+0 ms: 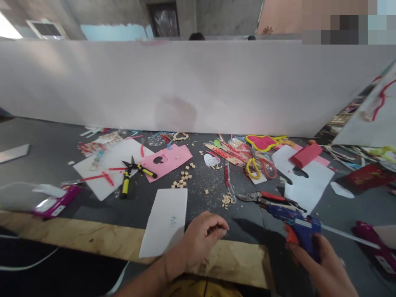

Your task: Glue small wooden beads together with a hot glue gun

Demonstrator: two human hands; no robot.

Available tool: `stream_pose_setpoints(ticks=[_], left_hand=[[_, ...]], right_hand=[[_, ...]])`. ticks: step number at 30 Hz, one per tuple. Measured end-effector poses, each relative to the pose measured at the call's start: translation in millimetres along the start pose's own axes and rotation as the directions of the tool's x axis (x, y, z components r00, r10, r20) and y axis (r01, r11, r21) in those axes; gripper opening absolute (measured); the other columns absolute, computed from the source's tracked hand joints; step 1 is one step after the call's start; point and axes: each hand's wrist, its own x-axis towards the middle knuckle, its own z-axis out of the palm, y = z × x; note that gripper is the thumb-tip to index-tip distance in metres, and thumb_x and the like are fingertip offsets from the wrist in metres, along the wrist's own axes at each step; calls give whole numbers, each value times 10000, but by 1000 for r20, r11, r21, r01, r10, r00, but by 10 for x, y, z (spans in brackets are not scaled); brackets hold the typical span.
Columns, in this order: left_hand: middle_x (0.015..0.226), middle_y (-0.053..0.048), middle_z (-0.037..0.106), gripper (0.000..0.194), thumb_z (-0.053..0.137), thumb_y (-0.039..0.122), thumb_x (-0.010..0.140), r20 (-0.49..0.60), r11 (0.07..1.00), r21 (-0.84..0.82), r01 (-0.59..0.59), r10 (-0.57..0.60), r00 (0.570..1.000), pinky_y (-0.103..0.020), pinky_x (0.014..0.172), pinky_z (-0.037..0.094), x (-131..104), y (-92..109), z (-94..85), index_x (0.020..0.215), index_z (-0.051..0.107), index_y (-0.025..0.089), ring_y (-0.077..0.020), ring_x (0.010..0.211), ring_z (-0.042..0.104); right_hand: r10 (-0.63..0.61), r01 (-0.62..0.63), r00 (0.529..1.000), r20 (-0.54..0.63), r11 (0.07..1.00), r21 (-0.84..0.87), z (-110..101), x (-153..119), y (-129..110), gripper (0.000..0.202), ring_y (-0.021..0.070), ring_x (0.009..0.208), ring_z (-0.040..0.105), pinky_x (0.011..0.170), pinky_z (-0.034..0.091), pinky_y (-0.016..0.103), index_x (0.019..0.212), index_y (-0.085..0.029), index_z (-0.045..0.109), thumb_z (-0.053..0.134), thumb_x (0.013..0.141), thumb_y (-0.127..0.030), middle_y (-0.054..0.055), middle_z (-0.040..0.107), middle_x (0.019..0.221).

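My left hand [206, 235] is curled at the table's front edge, thumb and fingers drawn together; whatever they may hold is too small to make out. It lies beside a white card [165, 218] with green writing. In my right hand [321, 260] is a blue glue gun [298, 225] with an orange trigger; its nozzle points left and a clear glue stick juts out to the right. Small wooden pieces [227, 201] lie beyond my left hand, with more wooden beads [183, 177] farther back. Red-handled pruning shears [272, 197] rest just past the glue gun's nozzle.
Yellow-black pliers [126, 181] and pink paper [170, 161] lie left of centre. Scissors [253, 167] and a red roll [306, 156] are at right. Purple devices stand at far left [57, 202] and far right [375, 247]. A white partition [123, 86] borders the back.
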Motion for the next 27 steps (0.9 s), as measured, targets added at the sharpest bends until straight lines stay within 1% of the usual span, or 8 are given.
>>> stream_pose_setpoints(ticks=[2, 4, 6, 7, 14, 18, 23, 27], left_hand=[[768, -17, 641, 144, 549, 270, 792, -29, 990, -136, 47, -52, 998, -232, 654, 411, 20, -65, -1, 824, 667, 194, -146, 717, 560], [747, -13, 633, 144, 578, 279, 773, -38, 952, -292, 94, -110, 993, -224, 625, 406, 51, -124, -3, 836, 658, 176, -140, 692, 548], [733, -10, 623, 153, 606, 278, 753, -31, 898, -422, 128, -156, 987, -221, 624, 403, 84, -156, -17, 842, 647, 161, -131, 681, 536], [729, -8, 619, 158, 620, 274, 742, -28, 872, -470, 138, -171, 985, -220, 628, 401, 98, -161, -29, 844, 643, 155, -126, 677, 531], [759, -16, 631, 194, 645, 266, 737, -27, 750, -645, 146, -213, 977, -216, 655, 397, 134, -169, -94, 891, 650, 148, -113, 699, 534], [769, -9, 626, 196, 664, 254, 721, -64, 719, -683, 128, -234, 970, -212, 655, 398, 148, -199, -95, 888, 632, 156, -113, 712, 539], [731, 4, 613, 174, 662, 274, 718, -81, 749, -651, 126, -233, 969, -208, 629, 381, 147, -202, -117, 836, 622, 152, -106, 669, 518], [717, 10, 602, 180, 654, 283, 723, -63, 751, -646, 137, -232, 971, -205, 617, 370, 129, -176, -116, 841, 624, 150, -104, 654, 499]], right_hand=[[153, -199, 972, 179, 941, 274, 66, -124, -68, 401, 193, 491, 616, 430, 481, 273, 931, -189, 598, 665, 620, -433, 21, 663, 618], [210, -351, 919, 334, 822, 448, 151, -236, -133, 459, 185, 456, 599, 388, 459, 261, 977, -182, 596, 664, 637, -482, 18, 646, 584], [241, -418, 893, 381, 758, 501, 238, -319, -198, 454, 189, 493, 617, 416, 482, 265, 964, -188, 604, 676, 640, -497, 32, 669, 634], [249, -423, 891, 379, 758, 497, 280, -349, -231, 446, 197, 544, 636, 455, 504, 271, 955, -191, 608, 692, 633, -489, 42, 687, 689], [143, -310, 892, 430, 884, 350, 426, -470, -297, 452, 215, 766, 666, 620, 550, 263, 1055, -184, 616, 643, 716, -481, 74, 713, 904], [67, -201, 922, 381, 925, 323, 425, -506, -245, 438, 246, 949, 647, 736, 550, 265, 1077, -207, 625, 635, 729, -473, 77, 694, 1050], [-94, -1, 947, 306, 955, 297, 488, -570, -339, 442, 236, 894, 661, 756, 549, 285, 1147, -217, 580, 585, 777, -457, 76, 690, 1041], [-41, -23, 979, 201, 952, 306, 566, -665, -516, 458, 218, 837, 653, 790, 525, 289, 1166, -210, 547, 530, 804, -490, 57, 696, 901]])
